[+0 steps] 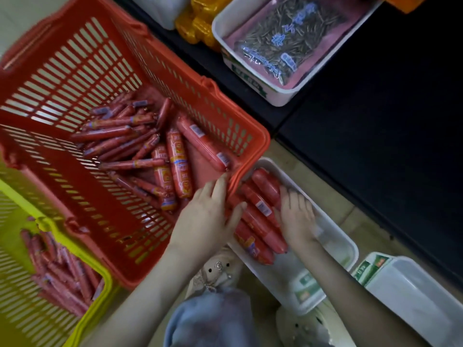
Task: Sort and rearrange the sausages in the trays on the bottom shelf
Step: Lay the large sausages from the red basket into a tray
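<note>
While the left hand lies spread on the sausages, the right hand presses straight-fingered against their three o'clock side.

1. Both forearms are bare from the wrist down to the lower edge of the view.
2. The left hand and the right hand are bare too.
3. Pale blue-grey trousers of soft, creased cloth cover a knee.
4. The 2 feet wear cream clog-style shoes with round holes in the uppers.
5. The near-left shoe carries a silvery round charm and small beads; the near-right shoe shows dark holes.
</note>
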`<state>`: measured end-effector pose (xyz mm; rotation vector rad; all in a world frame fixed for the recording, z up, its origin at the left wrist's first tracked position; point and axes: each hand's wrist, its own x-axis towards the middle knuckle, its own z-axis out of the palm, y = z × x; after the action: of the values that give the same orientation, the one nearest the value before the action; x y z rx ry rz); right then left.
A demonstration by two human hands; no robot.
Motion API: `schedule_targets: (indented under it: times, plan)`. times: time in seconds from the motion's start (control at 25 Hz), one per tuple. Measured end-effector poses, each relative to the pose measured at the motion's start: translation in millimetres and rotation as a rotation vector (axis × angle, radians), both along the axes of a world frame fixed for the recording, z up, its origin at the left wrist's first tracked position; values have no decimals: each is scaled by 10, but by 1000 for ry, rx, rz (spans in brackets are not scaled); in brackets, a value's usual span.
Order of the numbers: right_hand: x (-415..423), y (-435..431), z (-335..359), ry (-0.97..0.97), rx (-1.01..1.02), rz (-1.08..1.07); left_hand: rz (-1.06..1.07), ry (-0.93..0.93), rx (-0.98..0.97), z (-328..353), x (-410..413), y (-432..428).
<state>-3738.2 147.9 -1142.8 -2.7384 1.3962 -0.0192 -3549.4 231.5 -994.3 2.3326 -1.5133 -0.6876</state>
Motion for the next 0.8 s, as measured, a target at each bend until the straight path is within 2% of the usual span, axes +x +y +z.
schedule_targets:
  times: [0.12,0.24,0.36,0.44,0.48,0.56,0.68,0.76,0.8]
  plan:
    - [72,-16,23,-10,-105,-6,14,38,19,25,-3,1]
    - [139,-62,154,-81,-38,-60,25,70,26,65,-13,-4]
    - [270,-148,549,-317,34,-158,103,275,60,118,65,1]
    - [458,-244,996,-564,5,-114,222,413,64,107,190,-26]
    - [630,-300,1247,-685,-31,-41,277,393,39,47,303,-46]
    - [1073,-358,1634,-796,-99,134,383,222,64,-196,589,-129]
    - [1924,-279,1651,-688,-93,362,452,-21,362,-794,1040,-164]
    - [2412,-192,1401,-497,-86,471,390,75,468,-1193,1145,-125]
    - [2598,-159,1259,-384,-112,507,366,159,438,-1322,1145,-124]
